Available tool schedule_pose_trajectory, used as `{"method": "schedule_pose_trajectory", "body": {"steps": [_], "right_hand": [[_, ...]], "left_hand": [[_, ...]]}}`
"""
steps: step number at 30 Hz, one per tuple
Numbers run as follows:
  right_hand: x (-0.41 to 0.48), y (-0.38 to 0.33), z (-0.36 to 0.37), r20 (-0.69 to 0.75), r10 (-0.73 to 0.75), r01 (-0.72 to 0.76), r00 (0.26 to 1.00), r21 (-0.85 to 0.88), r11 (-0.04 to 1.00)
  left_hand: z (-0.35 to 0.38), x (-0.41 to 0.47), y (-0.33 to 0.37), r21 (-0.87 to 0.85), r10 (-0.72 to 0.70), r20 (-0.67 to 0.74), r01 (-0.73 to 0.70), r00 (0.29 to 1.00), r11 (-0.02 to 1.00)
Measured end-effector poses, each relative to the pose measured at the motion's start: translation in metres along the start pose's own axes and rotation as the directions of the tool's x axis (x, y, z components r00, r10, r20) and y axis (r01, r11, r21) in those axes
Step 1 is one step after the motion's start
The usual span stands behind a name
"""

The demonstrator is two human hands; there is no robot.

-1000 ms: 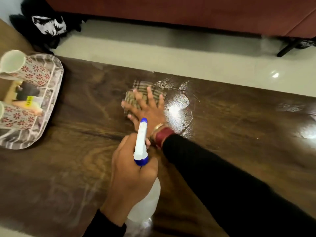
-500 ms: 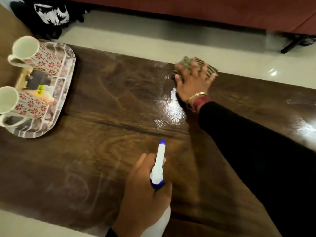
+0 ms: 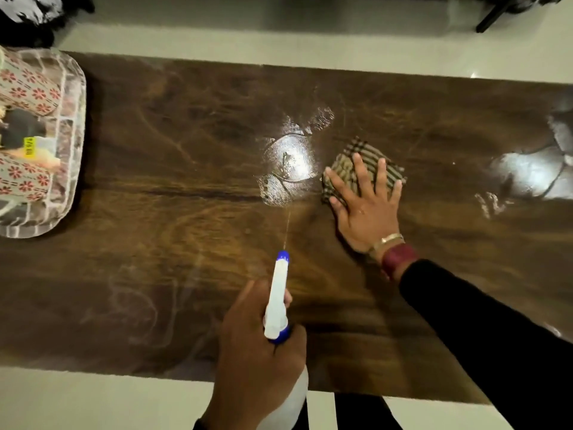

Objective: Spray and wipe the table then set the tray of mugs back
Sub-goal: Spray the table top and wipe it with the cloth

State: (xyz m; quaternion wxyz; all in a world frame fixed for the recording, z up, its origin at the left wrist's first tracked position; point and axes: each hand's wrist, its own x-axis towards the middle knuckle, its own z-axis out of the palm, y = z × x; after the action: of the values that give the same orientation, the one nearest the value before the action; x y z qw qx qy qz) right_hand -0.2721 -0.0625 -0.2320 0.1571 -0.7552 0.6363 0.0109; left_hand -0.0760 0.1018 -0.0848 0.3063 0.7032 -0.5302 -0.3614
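Note:
A dark wooden table (image 3: 155,243) fills the view. My left hand (image 3: 257,352) grips a white spray bottle (image 3: 276,302) with a blue nozzle, aimed away from me at a wet shiny patch (image 3: 290,162). A thin jet of spray leaves the nozzle. My right hand (image 3: 366,206) lies flat with fingers spread on a checked cloth (image 3: 344,169), just right of the wet patch. At the left edge a clear tray (image 3: 73,156) holds two floral mugs (image 3: 28,91), both partly cut off by the frame.
Another wet streaked area (image 3: 533,172) shines at the table's right end. Pale floor tiles (image 3: 279,41) lie beyond the far edge and below the near edge. A dark bundle (image 3: 28,17) sits on the floor at top left, a black furniture leg (image 3: 493,13) at top right.
My right hand slid the cloth from the table's far edge back toward me and to the right. The bottle stays in my left hand, now spraying. The tray has shifted further out of view leftward.

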Motion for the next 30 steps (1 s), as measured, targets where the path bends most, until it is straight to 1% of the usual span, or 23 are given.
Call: {"method": "schedule_pose_trajectory", "body": {"steps": [2, 3, 4, 6, 8, 9, 10, 11, 12, 14, 16, 17, 18, 19, 20, 21, 22, 24, 25, 27, 28, 29, 30], "right_hand": [[0.015, -0.029, 0.007, -0.044, 0.136, -0.133, 0.99, 0.057, 0.989], [0.016, -0.047, 0.011, -0.055, 0.152, -0.147, 0.987, 0.078, 0.986], [0.011, -0.067, 0.016, -0.062, 0.123, -0.118, 0.99, 0.08, 0.99], [-0.018, -0.103, 0.031, -0.06, -0.038, 0.04, 0.997, 0.037, 0.998], [-0.076, -0.125, 0.047, -0.018, -0.221, 0.221, 0.975, 0.022, 0.975], [-0.11, -0.128, 0.055, 0.005, -0.28, 0.28, 0.96, 0.032, 0.96], [-0.147, -0.125, 0.063, 0.018, -0.299, 0.298, 0.954, 0.052, 0.953], [-0.18, -0.117, 0.067, 0.027, -0.287, 0.285, 0.958, 0.059, 0.957], [-0.207, -0.101, 0.068, 0.027, -0.254, 0.252, 0.967, 0.047, 0.967], [-0.226, -0.055, 0.061, 0.003, -0.145, 0.145, 0.989, 0.028, 0.989], [-0.214, -0.015, 0.051, -0.003, 0.013, -0.013, 1.0, 0.02, 1.0], [-0.202, -0.005, 0.046, -0.005, 0.119, -0.118, 0.993, 0.048, 0.992], [-0.187, -0.002, 0.042, -0.022, 0.221, -0.218, 0.975, 0.089, 0.972], [-0.167, -0.007, 0.04, -0.042, 0.298, -0.291, 0.954, 0.125, 0.949], [-0.148, -0.017, 0.039, -0.064, 0.342, -0.33, 0.937, 0.149, 0.932], [-0.131, -0.033, 0.039, -0.084, 0.352, -0.336, 0.932, 0.167, 0.927], [-0.117, -0.052, 0.041, -0.102, 0.326, -0.307, 0.94, 0.171, 0.936], [-0.112, -0.097, 0.053, -0.108, 0.18, -0.167, 0.978, 0.121, 0.979], [-0.125, -0.12, 0.062, -0.089, 0.081, -0.073, 0.993, 0.089, 0.993], [-0.171, -0.156, 0.081, -0.097, -0.096, 0.103, 0.991, 0.069, 0.992], [-0.2, -0.163, 0.088, -0.11, -0.12, 0.132, 0.987, 0.105, 0.986], [-0.229, -0.163, 0.092, -0.128, -0.102, 0.122, 0.987, 0.158, 0.98], [-0.255, -0.156, 0.096, -0.145, -0.085, 0.109, 0.986, 0.165, 0.98]], "left_hand": [[0.002, -0.017, -0.002, -0.013, -0.002, 0.058, 0.003, 0.998, 1.0], [0.003, -0.026, -0.002, -0.008, -0.01, 0.089, 0.011, 0.996, 1.0], [0.003, -0.033, -0.001, -0.004, -0.017, 0.107, 0.018, 0.994, 1.0], [0.003, -0.042, -0.004, -0.004, -0.003, 0.113, 0.003, 0.994, 1.0], [0.001, -0.047, -0.006, 0.02, 0.073, 0.103, -0.075, 0.992, 0.997], [0.0, -0.049, -0.008, 0.032, 0.107, 0.096, -0.11, 0.99, 0.993], [-0.001, -0.053, -0.012, 0.029, 0.115, 0.092, -0.118, 0.989, 0.993], [-0.002, -0.057, -0.015, 0.02, 0.115, 0.091, -0.117, 0.989, 0.993], [-0.003, -0.06, -0.017, -0.001, 0.11, 0.094, -0.11, 0.989, 0.994], [-0.003, -0.068, -0.018, -0.044, 0.109, 0.099, -0.105, 0.989, 0.993], [0.002, -0.079, -0.022, -0.071, 0.107, 0.094, -0.101, 0.99, 0.992], [0.006, -0.085, -0.026, -0.062, 0.093, 0.079, -0.089, 0.992, 0.994], [0.009, -0.091, -0.027, -0.038, 0.067, 0.081, -0.064, 0.995, 0.997], [0.012, -0.096, -0.029, -0.006, 0.074, 0.075, -0.074, 0.994, 0.997], [0.014, -0.102, -0.031, 0.021, 0.094, 0.072, -0.096, 0.993, 0.995], [0.015, -0.107, -0.032, 0.015, 0.097, 0.073, -0.098, 0.993, 0.995], [0.015, -0.111, -0.032, 0.0, 0.079, 0.086, -0.08, 0.993, 0.997], [0.018, -0.113, -0.032, 0.019, 0.095, 0.099, -0.097, 0.991, 0.995], [0.019, -0.113, -0.03, 0.02, 0.086, 0.093, -0.088, 0.992, 0.996], [0.015, -0.114, -0.027, -0.001, 0.105, 0.074, -0.106, 0.992, 0.994], [0.012, -0.115, -0.029, -0.007, 0.131, 0.082, -0.131, 0.988, 0.991], [0.01, -0.114, -0.032, 0.004, 0.147, 0.091, -0.148, 0.985, 0.989], [0.007, -0.114, -0.033, 0.015, 0.118, 0.103, -0.12, 0.988, 0.993]]}}
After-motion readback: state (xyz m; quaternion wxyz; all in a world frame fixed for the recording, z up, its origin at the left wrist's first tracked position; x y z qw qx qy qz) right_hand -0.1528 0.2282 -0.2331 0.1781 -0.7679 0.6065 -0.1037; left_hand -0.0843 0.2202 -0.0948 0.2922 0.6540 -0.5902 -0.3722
